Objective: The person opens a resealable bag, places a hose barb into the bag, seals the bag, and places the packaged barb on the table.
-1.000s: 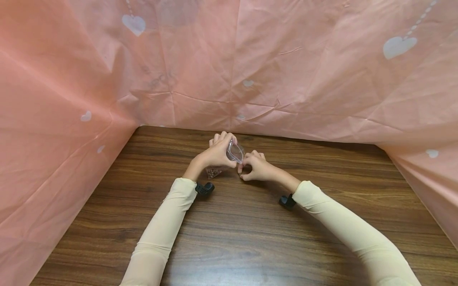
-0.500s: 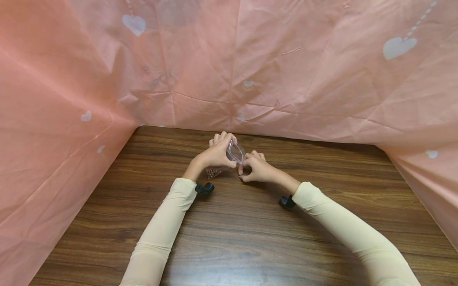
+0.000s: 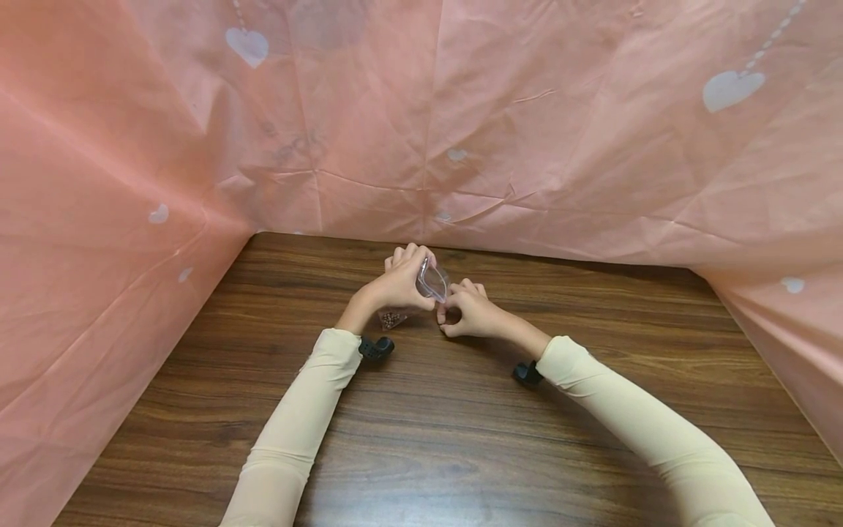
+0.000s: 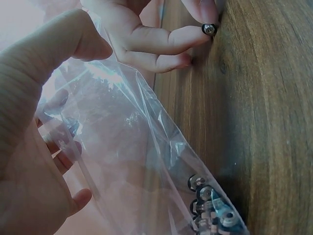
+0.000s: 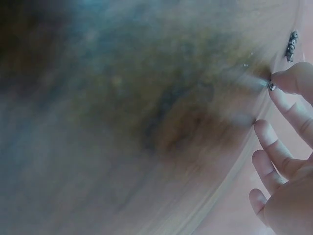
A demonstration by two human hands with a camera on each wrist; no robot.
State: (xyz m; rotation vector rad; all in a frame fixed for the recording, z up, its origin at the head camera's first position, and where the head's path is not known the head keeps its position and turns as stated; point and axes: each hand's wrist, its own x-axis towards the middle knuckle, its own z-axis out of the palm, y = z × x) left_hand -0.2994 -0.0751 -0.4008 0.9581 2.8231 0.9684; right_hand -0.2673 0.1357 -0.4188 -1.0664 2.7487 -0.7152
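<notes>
My left hand (image 3: 397, 284) grips a clear plastic bag (image 3: 435, 280) near its top, thumb on one side and fingers on the other, with the bag's mouth spread wide. Small metal pieces with dark rings (image 4: 210, 205) lie in the bag's bottom corner. To the right of the bag, my right hand (image 3: 476, 311) pinches one small round metal piece with a black rim (image 4: 209, 30) between thumb and forefinger, low over the table. The same kind of piece (image 5: 272, 86) shows at the fingertips in the right wrist view. The other right fingers are close by the bag's mouth.
A brown wood-grain table (image 3: 421, 439) lies under both hands. Pink sheeting with white hearts (image 3: 369, 146) stands behind it and along both sides. Each wrist carries a black camera mount, the left one (image 3: 377, 348) and the right one (image 3: 527, 373).
</notes>
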